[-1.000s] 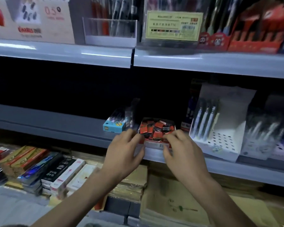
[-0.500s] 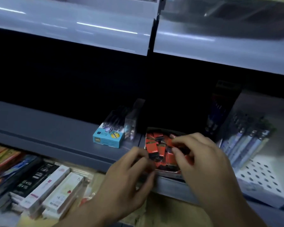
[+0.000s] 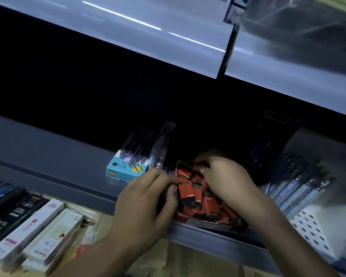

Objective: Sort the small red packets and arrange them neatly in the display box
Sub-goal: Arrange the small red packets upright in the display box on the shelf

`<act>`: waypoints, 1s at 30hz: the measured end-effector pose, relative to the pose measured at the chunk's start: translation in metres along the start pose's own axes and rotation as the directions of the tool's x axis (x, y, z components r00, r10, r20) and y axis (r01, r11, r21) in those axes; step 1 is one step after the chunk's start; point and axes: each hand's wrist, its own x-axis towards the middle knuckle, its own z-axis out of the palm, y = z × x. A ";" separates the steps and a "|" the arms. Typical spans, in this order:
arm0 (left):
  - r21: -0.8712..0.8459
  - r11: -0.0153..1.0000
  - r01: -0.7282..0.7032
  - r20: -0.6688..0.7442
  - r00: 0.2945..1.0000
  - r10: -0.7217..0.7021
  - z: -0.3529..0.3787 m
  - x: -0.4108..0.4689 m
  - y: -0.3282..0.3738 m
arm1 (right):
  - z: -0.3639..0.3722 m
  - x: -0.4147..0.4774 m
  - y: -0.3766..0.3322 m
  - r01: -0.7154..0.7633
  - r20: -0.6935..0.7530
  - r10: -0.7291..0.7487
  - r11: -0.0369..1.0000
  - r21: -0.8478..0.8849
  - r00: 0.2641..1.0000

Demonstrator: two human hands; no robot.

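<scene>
Several small red packets (image 3: 188,189) lie jumbled in a clear display box (image 3: 205,223) at the front edge of the middle shelf. My left hand (image 3: 146,198) holds the box's left wall, thumb and fingers curled round its edge. My right hand (image 3: 226,176) reaches into the box from the right; its curled fingertips pinch a packet near the back of the box. The right part of the box is hidden under that hand and wrist.
A blue pen box (image 3: 126,168) and a clear plastic divider (image 3: 161,148) stand left of the display box. A white perforated pen display (image 3: 308,198) stands to the right. An upper shelf (image 3: 168,37) overhangs. White and dark boxes (image 3: 34,228) lie on the lowest shelf at left.
The view has closed in and tilted. My right hand has gone from the box's front edge deeper into it and pinches a packet. My left hand has stayed at the box's left side.
</scene>
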 end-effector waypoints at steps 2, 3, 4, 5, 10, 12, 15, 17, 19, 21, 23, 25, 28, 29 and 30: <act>0.023 1.000 0.016 0.021 1.000 -0.016 0.001 0.000 -0.002 | -0.001 0.000 0.006 -0.039 -0.046 0.044 0.994 0.103 0.998; 0.033 0.999 0.019 0.025 0.999 -0.020 0.002 -0.001 -0.002 | -0.001 -0.001 0.007 -0.042 -0.057 0.050 0.990 0.133 0.997; 0.037 0.999 0.026 0.028 0.999 -0.027 0.002 -0.001 -0.002 | -0.001 -0.002 0.008 -0.029 -0.056 0.037 0.990 0.138 0.998; 0.032 0.999 0.036 0.025 0.999 -0.037 0.002 0.000 -0.001 | 0.001 -0.003 0.009 -0.013 -0.046 0.019 0.991 0.131 0.999; -0.074 0.985 0.155 -0.044 0.986 -0.159 0.006 0.007 0.004 | 0.002 -0.003 0.001 -0.003 0.000 0.003 0.996 0.095 1.000; -0.109 0.976 0.189 -0.087 0.976 -0.199 0.010 0.009 0.007 | 0.001 -0.001 -0.003 0.008 0.042 -0.010 0.999 0.054 0.999; -0.157 0.957 0.243 -0.108 0.959 -0.261 0.015 0.013 0.009 | -0.003 0.004 -0.006 0.005 0.122 -0.007 1.000 0.011 0.992; -0.185 0.945 0.270 -0.094 0.952 -0.290 0.017 0.015 0.011 | -0.005 0.006 -0.007 0.008 0.154 -0.004 1.000 -0.029 0.988; -0.129 0.960 0.247 -0.085 0.962 -0.259 0.017 0.016 0.014 | -0.005 0.007 -0.008 -0.002 0.147 0.009 0.999 -0.046 0.989; -0.034 0.982 0.186 -0.054 0.981 -0.187 0.014 0.015 0.019 | -0.003 0.003 -0.006 0.008 0.103 -0.008 1.000 -0.004 0.995; 0.000 0.990 0.142 -0.021 0.990 -0.142 0.010 0.010 0.024 | 0.000 -0.010 0.000 0.069 -0.039 -0.066 0.994 0.088 0.997; 0.024 0.993 0.111 0.016 0.994 -0.112 0.006 0.005 0.027 | 0.002 -0.037 0.009 0.156 -0.291 -0.107 0.976 0.151 0.951; 0.047 0.996 0.070 0.071 0.995 -0.073 -0.001 -0.001 0.023 | 0.011 -0.093 0.023 0.188 -0.491 -0.109 0.975 0.114 0.864; 0.047 0.997 0.054 0.072 0.996 -0.057 -0.004 -0.002 0.020 | 0.017 -0.108 0.030 0.183 -0.499 -0.110 0.978 0.100 0.859; 0.049 0.998 0.038 0.070 0.997 -0.041 -0.007 -0.004 0.018 | 0.025 -0.118 0.036 0.181 -0.501 -0.119 0.980 0.077 0.857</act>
